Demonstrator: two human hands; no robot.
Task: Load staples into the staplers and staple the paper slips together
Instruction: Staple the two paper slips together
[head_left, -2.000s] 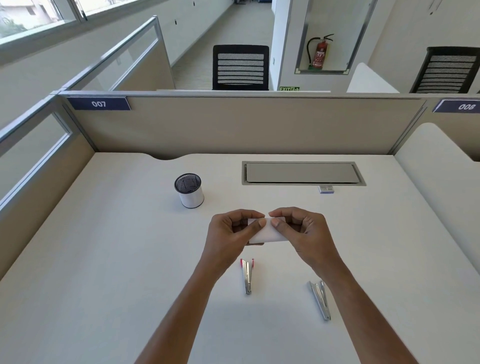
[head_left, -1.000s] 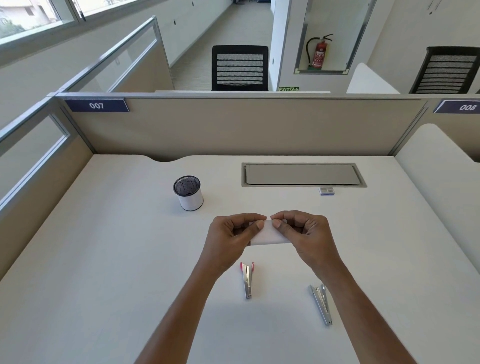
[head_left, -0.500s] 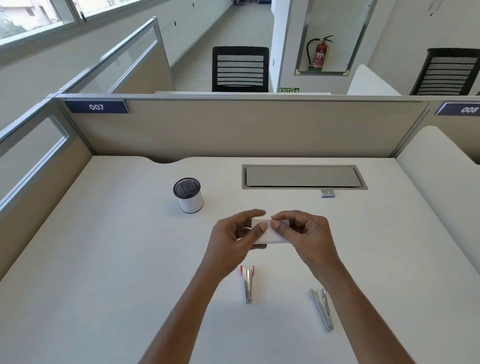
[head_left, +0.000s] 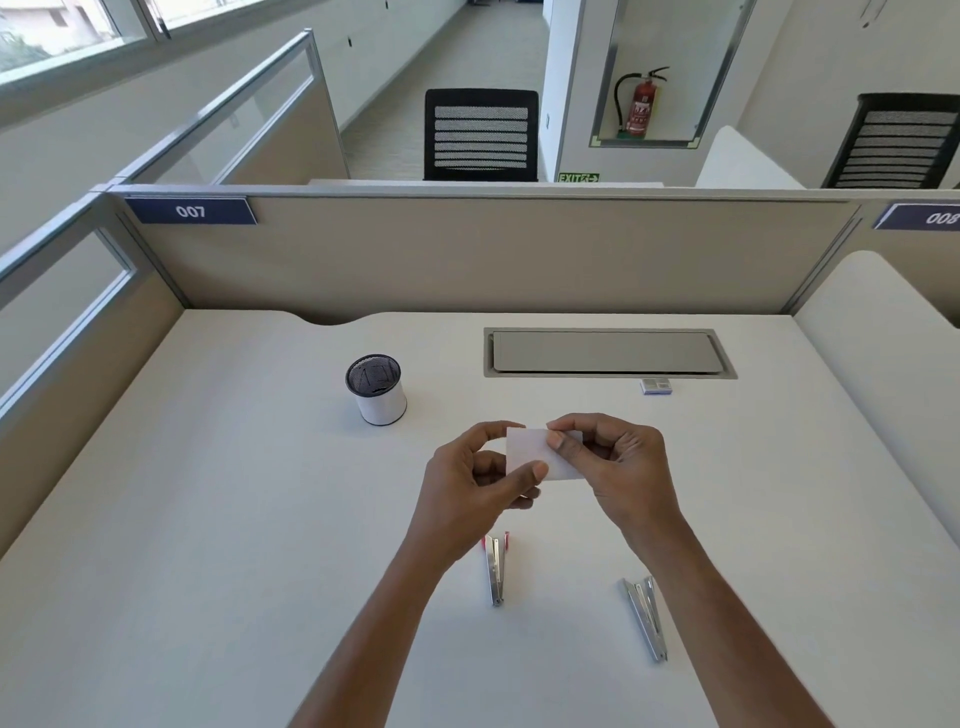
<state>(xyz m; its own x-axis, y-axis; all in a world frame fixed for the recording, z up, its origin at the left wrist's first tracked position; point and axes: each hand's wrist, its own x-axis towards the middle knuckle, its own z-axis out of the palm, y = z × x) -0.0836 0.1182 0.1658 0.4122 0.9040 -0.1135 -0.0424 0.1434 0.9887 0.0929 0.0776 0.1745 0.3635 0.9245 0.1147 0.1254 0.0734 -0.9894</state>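
Both hands hold white paper slips (head_left: 530, 452) above the middle of the desk. My left hand (head_left: 478, 483) pinches the slips' left lower edge with thumb and fingers. My right hand (head_left: 613, 462) pinches their upper right part. Just behind my left wrist a small stapler with pink trim (head_left: 495, 569) lies on the desk. A second, plain metal stapler (head_left: 647, 618) lies to the right, beside my right forearm. A small box of staples (head_left: 656, 386) sits farther back on the right.
A mesh pen cup (head_left: 376, 389) stands at the back left of the white desk (head_left: 208, 519). A grey cable flap (head_left: 608, 353) is set into the desk near the beige partition (head_left: 467, 260). Partitions close in the left and right sides.
The hands have lifted the slips a little and turned them so their flat face shows. My left fingers have spread wider around the slips' left edge.
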